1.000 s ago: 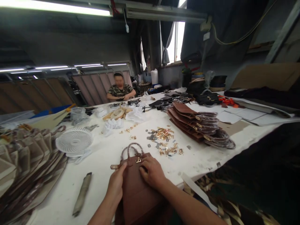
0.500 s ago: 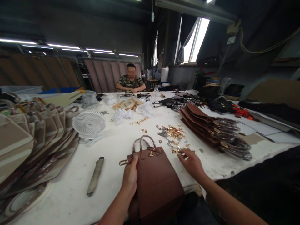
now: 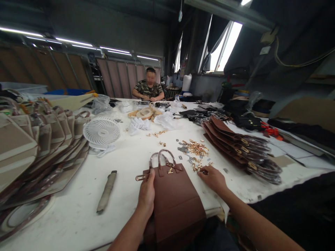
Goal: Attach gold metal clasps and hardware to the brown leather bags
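Observation:
My left hand (image 3: pixel 147 191) grips the upper left edge of a brown handbag (image 3: pixel 178 202), thumb on its front. The bag has two wrapped handles (image 3: pixel 163 157) standing up and a small gold turn-lock (image 3: pixel 170 170) near its top edge. A strap end with a gold plate (image 3: pixel 140 177) sticks out on the left. My right hand (image 3: pixel 213 177) is at the near edge of the gold hardware pieces (image 3: pixel 196 148), its fingers pinched together on the table. Whatever lies between those fingertips is too small to make out. Flat grey metal plates (image 3: pixel 181 149) lie beside the gold pieces.
Brown bag panels with wrapped handles (image 3: pixel 235 146) are stacked at right. Beige-lined bag pieces (image 3: pixel 52 150) fill the left side. A white fan (image 3: pixel 102 134) and a wrapped tool (image 3: pixel 106 191) lie nearer the middle. Another person (image 3: pixel 149 89) sits across the table.
My right hand's fingers have closed together over the near gold pieces, where they were more spread before. My left hand keeps hold of the handbag. The view has shifted slightly.

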`<action>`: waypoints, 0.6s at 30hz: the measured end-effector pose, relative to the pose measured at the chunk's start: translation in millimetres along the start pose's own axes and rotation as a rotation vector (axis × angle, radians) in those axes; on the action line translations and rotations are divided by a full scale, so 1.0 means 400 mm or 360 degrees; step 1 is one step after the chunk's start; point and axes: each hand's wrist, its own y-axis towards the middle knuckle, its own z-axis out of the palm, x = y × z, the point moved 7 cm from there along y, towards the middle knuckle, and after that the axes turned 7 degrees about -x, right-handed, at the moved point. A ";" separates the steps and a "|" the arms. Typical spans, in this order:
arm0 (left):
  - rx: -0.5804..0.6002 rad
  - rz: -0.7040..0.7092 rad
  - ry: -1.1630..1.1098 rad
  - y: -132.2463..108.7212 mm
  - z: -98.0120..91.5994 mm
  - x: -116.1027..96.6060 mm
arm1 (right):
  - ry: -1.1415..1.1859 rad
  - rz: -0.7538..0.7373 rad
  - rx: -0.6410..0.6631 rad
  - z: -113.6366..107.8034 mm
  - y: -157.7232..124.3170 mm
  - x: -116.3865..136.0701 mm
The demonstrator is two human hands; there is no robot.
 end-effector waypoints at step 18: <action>-0.0066 0.0081 0.0089 0.000 0.006 -0.011 | 0.0047 0.0115 0.0016 -0.104 0.045 -0.223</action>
